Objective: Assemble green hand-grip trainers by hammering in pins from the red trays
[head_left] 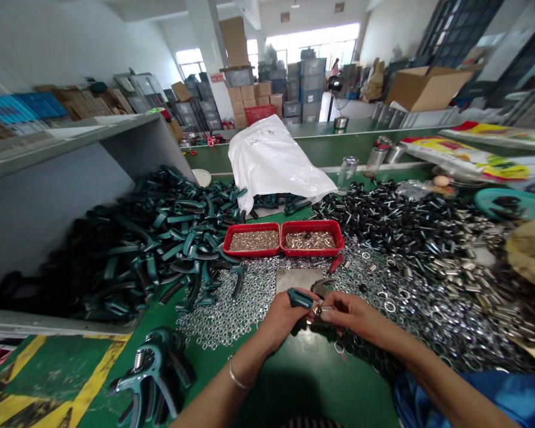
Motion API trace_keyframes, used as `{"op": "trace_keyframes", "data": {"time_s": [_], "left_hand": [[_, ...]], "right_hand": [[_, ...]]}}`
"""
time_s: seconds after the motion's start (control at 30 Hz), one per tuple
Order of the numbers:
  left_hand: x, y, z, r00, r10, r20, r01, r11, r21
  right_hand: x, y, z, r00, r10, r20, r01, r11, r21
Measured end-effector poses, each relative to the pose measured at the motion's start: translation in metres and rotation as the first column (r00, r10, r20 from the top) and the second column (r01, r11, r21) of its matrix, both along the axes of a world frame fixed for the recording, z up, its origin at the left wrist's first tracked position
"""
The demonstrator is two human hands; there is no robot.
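Note:
My left hand (282, 318) is closed around a dark teal plastic handle piece (299, 298), held just above the green bench. Beside it, my right hand (348, 311) pinches a small metal part (317, 308) against the end of that handle. Both hands meet over a flat grey metal plate (296, 278). A thin bangle circles my left wrist. Loose silver washers and nuts (236, 306) lie spread around the hands.
Two red trays (283, 227) of small metal parts sit behind the plate. A heap of teal handles (160, 238) fills the left; black and silver cylinders (410, 226) cover the right. Assembled grippers (154, 371) lie near left. A white bag (271, 157) sits behind.

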State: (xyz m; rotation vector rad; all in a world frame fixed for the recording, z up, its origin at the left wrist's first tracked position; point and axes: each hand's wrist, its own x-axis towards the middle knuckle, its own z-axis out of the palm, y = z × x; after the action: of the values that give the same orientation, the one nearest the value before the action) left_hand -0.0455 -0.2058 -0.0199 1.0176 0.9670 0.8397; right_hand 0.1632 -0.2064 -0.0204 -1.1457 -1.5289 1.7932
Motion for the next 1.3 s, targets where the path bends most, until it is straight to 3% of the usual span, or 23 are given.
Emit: {"op": "trace_keyframes", "data": {"time_s": [0.17,0.37,0.43,0.6,0.9,1.1,1.2,1.3], "left_hand": [[-0.004,-0.002,0.000,1.000,0.003,0.017,-0.002,0.999,-0.033],[-0.001,0.002,0.001,1.000,0.030,-0.005,-0.031,0.997,-0.073],[0.001,0.005,0.000,1.000,0.031,-0.002,-0.031,0.997,-0.074],[0.008,0.013,-0.007,0.976,0.217,-0.036,-0.220,0.970,-0.106],[0.013,0.028,-0.017,0.966,0.222,0.130,-0.212,0.974,-0.082],[0.019,0.048,-0.012,0.917,0.306,0.258,-0.278,0.951,-0.138],[0.017,0.055,-0.011,0.944,0.249,0.218,-0.246,0.968,-0.040],[0.013,0.062,-0.016,0.975,0.219,0.046,-0.223,0.968,0.117]], "right_hand": [[-0.004,-0.004,0.009,0.997,-0.046,-0.068,0.038,0.991,-0.127],[-0.009,0.007,0.002,0.960,-0.161,-0.228,0.094,0.956,-0.279],[-0.008,0.015,0.001,0.948,-0.176,-0.265,0.091,0.948,-0.304],[-0.006,0.025,0.006,0.946,-0.161,-0.281,0.071,0.950,-0.305],[-0.010,0.046,0.004,0.934,-0.146,-0.326,0.005,0.919,-0.395],[-0.014,0.071,0.011,0.918,-0.234,-0.321,0.095,0.914,-0.395],[-0.013,0.081,0.012,0.919,-0.230,-0.319,0.114,0.932,-0.344],[-0.013,0.088,0.007,0.940,-0.225,-0.255,0.181,0.966,-0.183]]}}
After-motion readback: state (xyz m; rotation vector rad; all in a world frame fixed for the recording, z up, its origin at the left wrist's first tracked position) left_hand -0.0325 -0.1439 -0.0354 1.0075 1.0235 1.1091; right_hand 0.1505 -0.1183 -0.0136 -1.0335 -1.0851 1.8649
